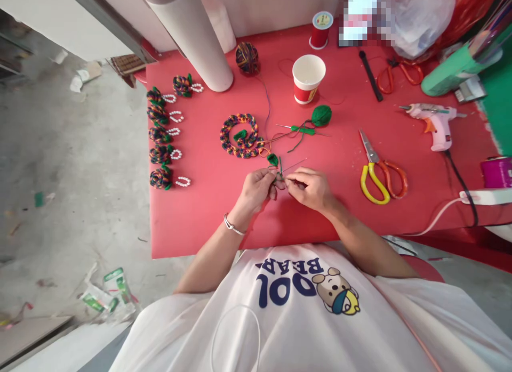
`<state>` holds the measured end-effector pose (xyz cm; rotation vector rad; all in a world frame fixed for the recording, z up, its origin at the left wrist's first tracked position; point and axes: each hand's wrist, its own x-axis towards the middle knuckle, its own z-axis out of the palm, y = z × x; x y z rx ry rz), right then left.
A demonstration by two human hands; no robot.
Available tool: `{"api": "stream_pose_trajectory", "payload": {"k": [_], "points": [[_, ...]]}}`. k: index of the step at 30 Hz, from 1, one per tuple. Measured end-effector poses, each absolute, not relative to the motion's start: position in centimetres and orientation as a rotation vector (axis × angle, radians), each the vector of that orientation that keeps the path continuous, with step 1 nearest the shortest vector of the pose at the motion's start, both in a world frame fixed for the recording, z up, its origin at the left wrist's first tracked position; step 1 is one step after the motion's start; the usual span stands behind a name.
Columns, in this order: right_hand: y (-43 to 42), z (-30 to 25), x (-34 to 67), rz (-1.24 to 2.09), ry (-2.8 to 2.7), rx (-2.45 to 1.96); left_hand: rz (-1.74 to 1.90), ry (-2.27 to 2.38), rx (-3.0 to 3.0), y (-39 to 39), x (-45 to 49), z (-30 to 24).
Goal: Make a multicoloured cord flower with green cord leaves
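Observation:
My left hand [258, 188] and my right hand [310, 186] meet over the near middle of the red table [192, 223]. Both pinch a small green yarn leaf [273, 160] with a thin metal needle [294, 164] slanting up to the right. Green yarn runs from there up to a green yarn ball [321, 115]. Just beyond the hands lies a multicoloured braided ring [241, 136]. A silver bangle sits on my left wrist.
Several finished yarn flowers with pearl loops [162, 143] line the table's left edge. Yellow and orange scissors [380, 172], a pink glue gun [436, 124], a paper cup [308, 78], a red thread spool [321, 29], a multicoloured yarn ball [247, 57] and a white tube [192, 36] are around.

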<state>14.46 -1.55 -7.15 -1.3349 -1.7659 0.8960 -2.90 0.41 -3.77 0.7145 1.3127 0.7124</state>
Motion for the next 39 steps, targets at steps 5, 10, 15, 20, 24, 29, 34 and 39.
{"api": "stream_pose_trajectory", "payload": {"k": [5, 10, 15, 20, 24, 29, 34, 39], "points": [[-0.9, -7.0, 14.9, 0.966, -1.559, -1.393, 0.71, 1.288, 0.767, 0.2, -2.9, -4.0], [-0.3, -7.5, 15.1, 1.033, -1.636, -1.38, 0.733, 1.302, 0.806, 0.0, -2.9, -4.4], [-0.1, -7.7, 14.6, 0.933, -1.876, -1.222, 0.768, 1.271, 0.797, -0.2, -3.0, -4.5], [-0.2, -7.4, 14.1, 0.92, -1.694, -1.319, 0.81, 1.275, 0.768, -0.4, -3.1, -4.7], [-0.7, -6.3, 13.9, 1.426, -1.243, -1.598, 0.833, 1.258, 0.765, -0.8, -3.2, -5.1], [0.1, -4.5, 12.7, 2.071, -0.654, -1.429, 0.885, 1.176, 0.775, -1.6, -3.1, -5.3], [1.0, -4.1, 12.0, 2.044, -0.41, -1.295, 0.931, 1.192, 0.713, -2.2, -3.1, -5.2], [0.5, -5.1, 12.2, 1.961, -0.432, -1.188, 0.951, 1.18, 0.703, -2.2, -3.5, -4.9]]}}
